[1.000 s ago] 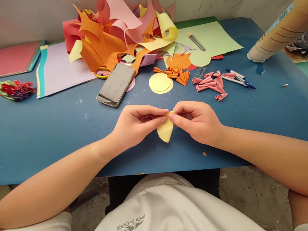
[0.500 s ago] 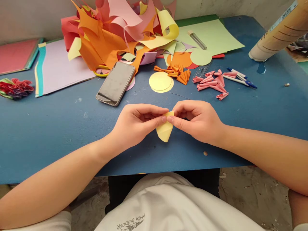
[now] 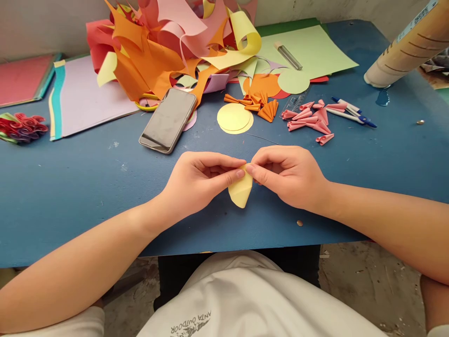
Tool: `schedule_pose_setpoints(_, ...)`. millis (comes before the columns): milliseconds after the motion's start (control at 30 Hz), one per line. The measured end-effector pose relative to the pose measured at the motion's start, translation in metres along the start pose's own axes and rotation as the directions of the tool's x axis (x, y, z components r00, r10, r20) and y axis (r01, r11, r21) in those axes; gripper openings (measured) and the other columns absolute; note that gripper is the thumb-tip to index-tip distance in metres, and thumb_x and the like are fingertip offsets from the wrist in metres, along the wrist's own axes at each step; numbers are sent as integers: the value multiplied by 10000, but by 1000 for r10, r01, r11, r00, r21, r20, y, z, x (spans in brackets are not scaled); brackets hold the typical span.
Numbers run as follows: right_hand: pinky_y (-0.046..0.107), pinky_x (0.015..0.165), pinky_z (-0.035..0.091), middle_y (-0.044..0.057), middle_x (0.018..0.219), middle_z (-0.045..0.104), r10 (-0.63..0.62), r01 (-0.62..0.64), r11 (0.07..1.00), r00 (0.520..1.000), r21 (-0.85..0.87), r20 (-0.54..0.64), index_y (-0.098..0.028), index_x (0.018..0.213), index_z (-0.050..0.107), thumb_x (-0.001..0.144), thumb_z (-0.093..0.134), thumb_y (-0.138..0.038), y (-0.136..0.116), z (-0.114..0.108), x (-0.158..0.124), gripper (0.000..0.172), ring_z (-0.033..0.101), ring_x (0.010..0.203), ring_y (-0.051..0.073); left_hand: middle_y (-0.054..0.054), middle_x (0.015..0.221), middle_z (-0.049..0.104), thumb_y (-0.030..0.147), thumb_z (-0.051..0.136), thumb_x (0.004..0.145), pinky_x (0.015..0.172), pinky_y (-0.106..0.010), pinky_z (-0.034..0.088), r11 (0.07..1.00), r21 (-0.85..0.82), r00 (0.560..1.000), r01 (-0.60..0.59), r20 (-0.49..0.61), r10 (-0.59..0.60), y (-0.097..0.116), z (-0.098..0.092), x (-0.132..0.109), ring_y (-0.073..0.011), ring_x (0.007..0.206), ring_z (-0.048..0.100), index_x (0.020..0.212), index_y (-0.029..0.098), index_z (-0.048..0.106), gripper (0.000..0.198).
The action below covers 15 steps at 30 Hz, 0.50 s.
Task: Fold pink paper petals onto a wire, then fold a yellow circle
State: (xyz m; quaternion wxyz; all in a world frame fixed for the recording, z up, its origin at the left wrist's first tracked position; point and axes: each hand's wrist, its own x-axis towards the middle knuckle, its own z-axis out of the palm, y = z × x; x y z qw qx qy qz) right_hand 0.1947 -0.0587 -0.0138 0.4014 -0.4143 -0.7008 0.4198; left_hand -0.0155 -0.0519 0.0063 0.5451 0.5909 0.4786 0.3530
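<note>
A folded piece of yellow paper (image 3: 241,192) hangs between my hands, its rounded end pointing down toward the table's front edge. My left hand (image 3: 203,180) pinches its upper left side between thumb and fingers. At the top right corner, the thumb and index finger of my right hand (image 3: 287,175) grip the same paper. Beyond my hands lie stacked yellow paper circles (image 3: 234,117). Small orange paper cones (image 3: 268,111) are behind them, and several pink paper cones (image 3: 317,122) lie to the right.
A phone (image 3: 168,120) lies behind my left hand. Paper scraps (image 3: 147,56) pile up at the back. Pens (image 3: 351,113), a ruler (image 3: 295,103) and a leaning bottle (image 3: 403,51) are on the right. A ruffled paper flower (image 3: 24,127) sits far left on the blue table (image 3: 87,187).
My right thumb has shifted slightly up and right on the yellow paper, toward its top corner. My left hand keeps its pinch. The camera view has moved a little.
</note>
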Motion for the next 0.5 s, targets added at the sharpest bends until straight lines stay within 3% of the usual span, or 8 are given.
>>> schedule_pose_setpoints(167,275,610,473,17,706,692,-25,27,998,999,-60,26,-180,768,713,988,645,-268,-1,-3,0,246,592,645,134,-19,848,848,242,887,770,759,-282,685,999,30,1000,10,-5,-10,2,0,0,-217,820,815,882,228,885,112)
schedule_pose_setpoints(333,279,648,505,23,710,679,0,0,1000,999,8,39,-184,743,681,1034,555,-271,0,-3,1,329,617,668,140,-28,879,853,269,898,762,779,-292,691,999,22,999,36,-21,-36,1,-1,0,-225,841,819,902,218,884,149)
schedule_pose_setpoints(500,249,534,445,-6,657,664,69,-68,997,997,-27,29,-159,831,746,958,680,-279,0,-3,2,187,554,569,113,-38,889,854,308,925,741,770,-281,680,995,28,996,92,8,-93,0,-3,3,-222,847,814,916,204,876,209)
